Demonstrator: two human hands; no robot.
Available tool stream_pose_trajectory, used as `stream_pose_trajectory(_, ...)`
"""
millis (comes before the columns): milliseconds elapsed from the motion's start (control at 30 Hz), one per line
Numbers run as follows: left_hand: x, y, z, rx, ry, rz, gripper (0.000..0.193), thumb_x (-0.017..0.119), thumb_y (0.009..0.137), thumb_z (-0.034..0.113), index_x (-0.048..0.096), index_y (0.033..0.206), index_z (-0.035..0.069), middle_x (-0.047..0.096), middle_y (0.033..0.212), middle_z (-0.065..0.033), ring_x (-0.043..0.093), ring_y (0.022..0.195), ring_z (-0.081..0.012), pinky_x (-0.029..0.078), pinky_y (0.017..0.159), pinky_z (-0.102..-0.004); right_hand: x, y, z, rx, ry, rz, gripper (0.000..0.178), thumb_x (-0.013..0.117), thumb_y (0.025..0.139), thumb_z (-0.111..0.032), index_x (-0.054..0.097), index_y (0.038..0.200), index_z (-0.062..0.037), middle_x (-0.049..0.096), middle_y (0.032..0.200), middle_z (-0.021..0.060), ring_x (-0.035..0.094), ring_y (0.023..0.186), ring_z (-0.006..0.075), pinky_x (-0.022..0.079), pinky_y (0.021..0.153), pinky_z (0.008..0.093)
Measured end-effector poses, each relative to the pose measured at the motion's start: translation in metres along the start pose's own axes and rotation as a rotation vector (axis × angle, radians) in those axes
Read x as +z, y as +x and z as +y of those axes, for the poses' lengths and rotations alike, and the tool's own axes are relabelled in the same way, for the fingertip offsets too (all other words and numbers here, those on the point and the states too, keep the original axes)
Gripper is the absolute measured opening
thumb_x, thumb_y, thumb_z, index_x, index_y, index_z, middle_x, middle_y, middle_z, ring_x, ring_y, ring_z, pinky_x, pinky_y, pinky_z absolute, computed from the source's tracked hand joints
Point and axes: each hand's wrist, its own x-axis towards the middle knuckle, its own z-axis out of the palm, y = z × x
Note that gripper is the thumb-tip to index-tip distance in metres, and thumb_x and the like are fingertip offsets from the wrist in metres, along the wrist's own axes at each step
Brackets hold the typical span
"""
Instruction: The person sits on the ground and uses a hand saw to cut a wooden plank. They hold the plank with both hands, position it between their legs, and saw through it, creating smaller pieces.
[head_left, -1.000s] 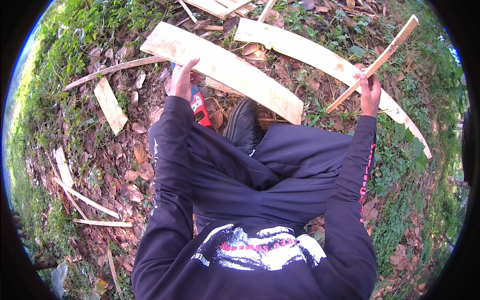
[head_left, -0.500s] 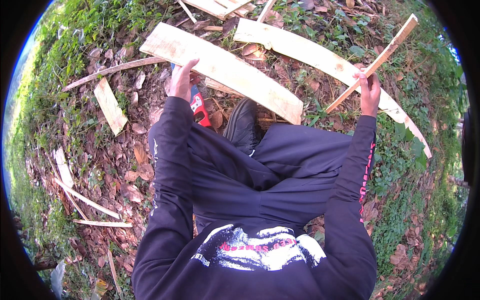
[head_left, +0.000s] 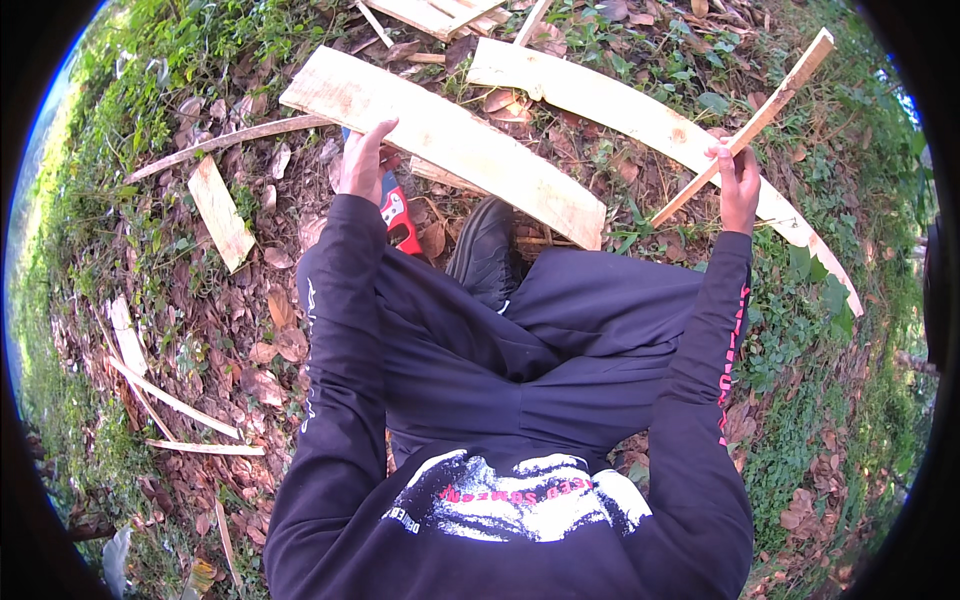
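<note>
My left hand (head_left: 363, 165) grips the near edge of a wide pale wooden board (head_left: 450, 140), thumb on top and the other fingers hidden beneath it. The board slants from upper left down toward my shoe. In my right hand (head_left: 739, 190) a narrow wooden strip (head_left: 785, 92) is pinched between thumb and fingers, tilted up to the right. Behind that strip lies a long pale plank (head_left: 610, 105), crossed by it. A handsaw with a red handle (head_left: 401, 222) rests on the ground below the board, its blade mostly covered.
My crossed legs and dark shoe (head_left: 487, 255) sit close to the board's near end. Offcuts lie about on the leaves, among them a short board piece (head_left: 220, 212) and thin strips (head_left: 175, 398) at left. More boards (head_left: 430, 15) lie at the far edge.
</note>
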Motion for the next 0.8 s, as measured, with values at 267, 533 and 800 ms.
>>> stream_pose_trajectory(267, 0.0003, 0.0000, -0.0003, 0.003, -0.003, 0.001, 0.045, 0.072, 0.080, 0.031, 0.056, 0.119, 0.013, 0.060, 0.104, -0.0004, 0.055, 0.083, -0.0124, 0.043, 0.073, -0.0298, 0.0010, 0.0000, -0.0018, -0.002, -0.005, -0.002, 0.033, 0.063, 0.096, -0.029, 0.057, 0.112, -0.0014, 0.066, 0.093, 0.0056, 0.064, 0.093, 0.0140, 0.047, 0.088, 0.0293)
stream_pose_trajectory(533, -0.0011, 0.0010, -0.0011, 0.005, 0.001, 0.000, 0.046, 0.073, 0.080, 0.030, 0.056, 0.119, 0.014, 0.060, 0.105, 0.0000, 0.056, 0.085, -0.0125, 0.043, 0.073, -0.0304, 0.0001, 0.0002, 0.0021, -0.002, 0.015, -0.003, 0.033, 0.062, 0.096, -0.029, 0.056, 0.112, -0.0009, 0.066, 0.094, 0.0055, 0.064, 0.093, 0.0144, 0.047, 0.088, 0.0297)
stream_pose_trajectory(800, 0.0007, -0.0003, -0.0005, 0.003, 0.001, 0.004, 0.048, 0.073, 0.079, 0.032, 0.055, 0.120, 0.014, 0.060, 0.106, -0.0002, 0.055, 0.085, -0.0130, 0.043, 0.073, -0.0306, -0.0002, 0.0004, 0.0032, 0.000, 0.026, -0.013, 0.032, 0.062, 0.097, -0.028, 0.056, 0.113, -0.0008, 0.065, 0.094, 0.0055, 0.064, 0.094, 0.0149, 0.047, 0.089, 0.0298)
